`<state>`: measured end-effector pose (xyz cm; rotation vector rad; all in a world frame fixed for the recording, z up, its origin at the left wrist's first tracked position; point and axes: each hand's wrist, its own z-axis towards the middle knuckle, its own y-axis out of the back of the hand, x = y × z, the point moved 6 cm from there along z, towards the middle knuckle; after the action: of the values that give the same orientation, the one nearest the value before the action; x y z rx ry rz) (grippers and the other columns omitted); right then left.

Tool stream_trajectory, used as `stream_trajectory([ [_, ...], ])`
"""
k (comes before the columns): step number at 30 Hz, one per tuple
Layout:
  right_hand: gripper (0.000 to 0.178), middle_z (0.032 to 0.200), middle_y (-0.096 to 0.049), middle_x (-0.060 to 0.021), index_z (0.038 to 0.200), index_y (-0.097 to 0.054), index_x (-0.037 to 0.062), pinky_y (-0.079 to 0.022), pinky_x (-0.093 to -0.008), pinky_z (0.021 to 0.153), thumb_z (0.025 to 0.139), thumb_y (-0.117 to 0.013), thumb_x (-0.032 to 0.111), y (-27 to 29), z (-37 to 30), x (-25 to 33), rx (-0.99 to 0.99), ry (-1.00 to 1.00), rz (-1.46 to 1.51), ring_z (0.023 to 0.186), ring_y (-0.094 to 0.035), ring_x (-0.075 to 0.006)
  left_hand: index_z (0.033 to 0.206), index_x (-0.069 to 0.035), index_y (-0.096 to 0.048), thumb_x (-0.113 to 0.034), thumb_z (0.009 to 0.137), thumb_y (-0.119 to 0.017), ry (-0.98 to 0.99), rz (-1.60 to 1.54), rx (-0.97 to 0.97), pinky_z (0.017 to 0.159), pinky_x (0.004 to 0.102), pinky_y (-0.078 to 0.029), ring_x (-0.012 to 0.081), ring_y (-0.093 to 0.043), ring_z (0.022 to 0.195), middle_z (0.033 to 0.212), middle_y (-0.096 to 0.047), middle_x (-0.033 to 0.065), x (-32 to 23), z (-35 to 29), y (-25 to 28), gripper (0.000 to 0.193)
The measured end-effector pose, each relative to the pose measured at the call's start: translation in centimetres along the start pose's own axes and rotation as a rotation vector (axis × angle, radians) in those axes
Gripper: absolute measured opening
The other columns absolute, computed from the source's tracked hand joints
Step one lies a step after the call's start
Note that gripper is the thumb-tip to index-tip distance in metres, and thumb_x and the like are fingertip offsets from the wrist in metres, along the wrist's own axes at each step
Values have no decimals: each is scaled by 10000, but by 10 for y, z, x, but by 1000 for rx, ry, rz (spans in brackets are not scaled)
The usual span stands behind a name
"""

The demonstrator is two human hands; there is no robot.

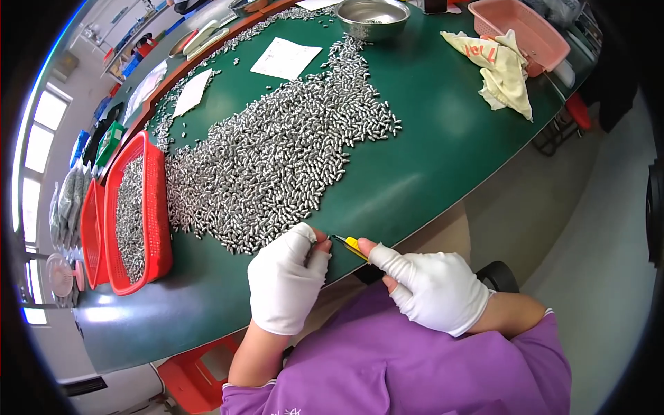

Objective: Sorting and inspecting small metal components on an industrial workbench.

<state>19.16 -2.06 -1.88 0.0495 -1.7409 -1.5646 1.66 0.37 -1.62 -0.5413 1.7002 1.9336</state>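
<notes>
My left hand (289,277), in a white glove with bare fingertips, is closed in a pinch by the near edge of the pile of small silver metal pieces (277,155). Whatever the pinch holds is hidden or too small to name. In my right hand (436,287), gloved the same way, is a slim yellow-handled tool (353,244) with a dark, narrow tip. Its tip points toward the left fingertips, a short gap away; its exact kind is unclear. Both hands are over the front edge of the green table (415,166).
A red basket (158,207) of similar metal pieces stands left of the pile. Paper sheets (285,58) lie behind it. At the back are a steel bowl (373,19), a pink tub (519,28) and a pale yellow cloth (499,69). A red stool (190,380) is below the table.
</notes>
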Motion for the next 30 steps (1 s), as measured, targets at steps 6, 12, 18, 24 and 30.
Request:
stream_trajectory([
  [6,585,683,-638,-72,1422,-425,130,-504,-374,489,857,-575,110,-3,1,1,10,-6,13,534,-613,-248,812,-46,-621,-49,789,-696,-15,-43,-7,568,292,-469,177,-574,600,676,-607,71,3,1,-3,79],
  [12,576,640,-622,-88,1417,-426,118,-497,-380,483,858,-568,114,5,9,2,66,-4,49,500,-597,-261,803,-38,-617,-38,784,-692,31,-58,24,572,294,-468,179,-573,609,684,-612,75,4,3,-1,77],
  [18,568,591,-601,-90,1406,-443,107,-482,-380,463,852,-564,126,11,11,9,107,6,16,477,-585,-264,805,-62,-615,-81,784,-685,83,-86,70,602,341,-492,272,-626,652,716,-627,109,3,3,-2,75],
  [24,573,632,-621,-87,1406,-449,136,-503,-389,483,846,-570,150,5,10,1,82,3,-38,506,-605,-275,830,-66,-628,-84,799,-679,148,-99,92,597,334,-488,252,-624,633,709,-631,106,13,4,-6,62],
  [30,622,870,-571,-140,1421,-421,242,-515,-449,635,838,-549,68,72,26,-64,-455,-228,-93,721,-605,-343,893,-43,-591,-78,844,-629,198,-440,120,552,208,-377,33,-410,593,652,-474,-47,22,19,16,71],
])
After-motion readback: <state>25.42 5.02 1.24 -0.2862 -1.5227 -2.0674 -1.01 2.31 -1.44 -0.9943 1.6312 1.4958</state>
